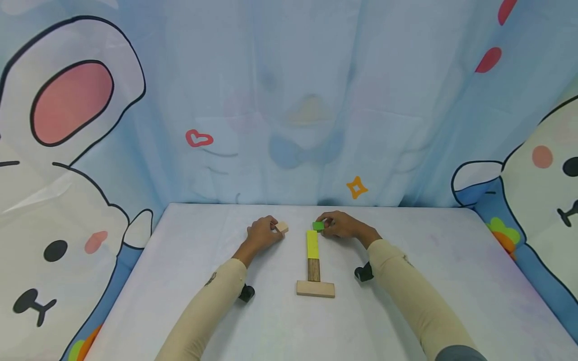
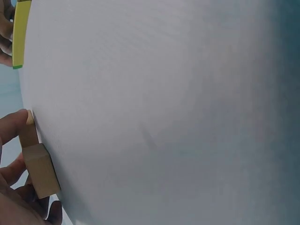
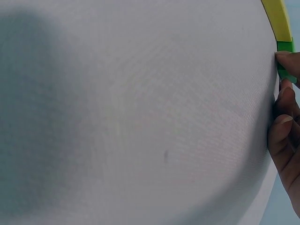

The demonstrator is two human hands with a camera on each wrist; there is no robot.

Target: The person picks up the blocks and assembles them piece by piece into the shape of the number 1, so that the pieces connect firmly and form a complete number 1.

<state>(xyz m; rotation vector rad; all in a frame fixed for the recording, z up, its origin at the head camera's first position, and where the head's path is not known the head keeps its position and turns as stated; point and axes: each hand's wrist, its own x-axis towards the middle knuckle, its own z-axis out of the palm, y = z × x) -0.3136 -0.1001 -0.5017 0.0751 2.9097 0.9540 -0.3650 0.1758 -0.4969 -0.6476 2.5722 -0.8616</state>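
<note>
My left hand point(image 1: 263, 233) pinches a small pale wooden block point(image 1: 282, 227) between thumb and fingers, left of a row of blocks. In the left wrist view the wooden block point(image 2: 41, 171) shows its plain square-edged faces. On the other side, my right hand point(image 1: 340, 224) grips a small green block point(image 1: 318, 226) at the far end of a yellow block point(image 1: 312, 244). The right wrist view has the thumb on the green block point(image 3: 285, 47), right against the yellow one. Below the yellow block lies a darker brown block point(image 1: 313, 269), meeting a wide pale block point(image 1: 315, 289) set crosswise.
A white cloth covers the table point(image 1: 217, 321). Behind it hangs a light blue curtain point(image 1: 253, 75) printed with cartoon animals. A dark wrist camera point(image 1: 246, 293) sits under the left sleeve, and another camera point(image 1: 364, 273) under the right.
</note>
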